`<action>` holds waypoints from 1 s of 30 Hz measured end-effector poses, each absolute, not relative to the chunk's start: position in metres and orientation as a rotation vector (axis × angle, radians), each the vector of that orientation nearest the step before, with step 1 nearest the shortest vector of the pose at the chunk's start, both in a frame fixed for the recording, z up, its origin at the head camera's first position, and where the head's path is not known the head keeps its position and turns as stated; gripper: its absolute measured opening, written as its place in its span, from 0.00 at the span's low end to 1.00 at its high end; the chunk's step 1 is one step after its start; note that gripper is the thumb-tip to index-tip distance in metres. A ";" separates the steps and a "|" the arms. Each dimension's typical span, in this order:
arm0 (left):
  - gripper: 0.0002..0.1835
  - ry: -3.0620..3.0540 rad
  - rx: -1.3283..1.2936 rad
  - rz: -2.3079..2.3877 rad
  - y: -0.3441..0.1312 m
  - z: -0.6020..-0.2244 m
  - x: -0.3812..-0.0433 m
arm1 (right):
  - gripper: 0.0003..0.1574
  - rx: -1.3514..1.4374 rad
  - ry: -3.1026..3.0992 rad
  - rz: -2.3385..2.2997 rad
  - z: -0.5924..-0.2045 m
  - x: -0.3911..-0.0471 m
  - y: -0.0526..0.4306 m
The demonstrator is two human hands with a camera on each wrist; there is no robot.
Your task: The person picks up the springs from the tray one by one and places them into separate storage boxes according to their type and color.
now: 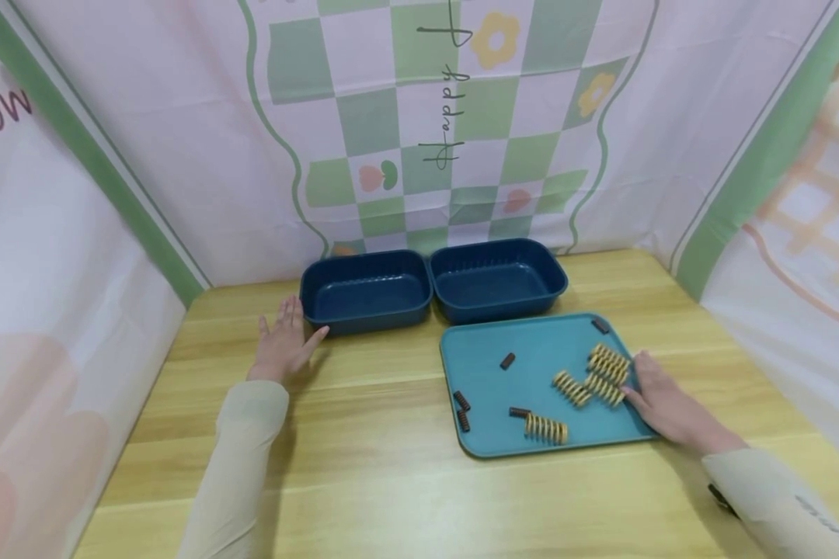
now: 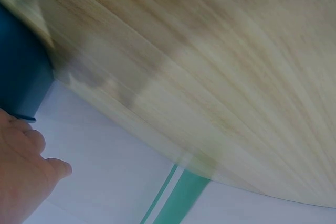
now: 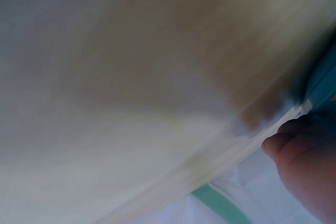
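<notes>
Uncurled: left hand (image 1: 283, 343) at bin (image 1: 370, 319) edge, right hand (image 1: 674, 407) at tray (image 1: 481, 357) edge; table (image 1: 370, 411) between.

And there's the teal tray (image 1: 531, 383), flat, right of centre, the right hand (image 1: 678, 407) at its right edge! Yellow coil springs (image 1: 604, 390) bunch toward its right side, one more lies near the bottom rim, small dark springs (image 1: 507, 361) dot the rest. Left of centre, the left hand (image 1: 283, 341) meets a deep navy bin (image 1: 374, 320), upright, its inside bare.
</notes>
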State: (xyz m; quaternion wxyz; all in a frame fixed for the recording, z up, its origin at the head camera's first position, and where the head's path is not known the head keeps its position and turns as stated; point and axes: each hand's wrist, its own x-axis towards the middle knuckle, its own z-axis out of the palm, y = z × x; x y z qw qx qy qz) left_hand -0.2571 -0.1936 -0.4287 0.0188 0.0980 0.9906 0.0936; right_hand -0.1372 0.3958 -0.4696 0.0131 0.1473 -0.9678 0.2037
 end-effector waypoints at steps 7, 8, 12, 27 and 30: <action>0.47 3.082 0.306 0.284 -0.194 -0.431 -0.260 | 0.41 0.415 -3.101 0.639 -0.464 -0.139 0.379; 0.47 3.086 0.305 0.282 -0.194 -0.431 -0.260 | 0.42 0.408 -3.112 0.636 -0.464 -0.139 0.377; 0.46 3.092 0.303 0.283 -0.194 -0.431 -0.261 | 0.43 0.388 -3.136 0.612 -0.462 -0.139 0.368; 0.47 3.076 0.294 0.291 -0.193 -0.431 -0.260 | 0.44 0.362 -3.165 0.520 -0.460 -0.140 0.335; 0.47 3.073 0.291 0.290 -0.193 -0.432 -0.260 | 0.44 0.366 -3.166 0.490 -0.460 -0.140 0.328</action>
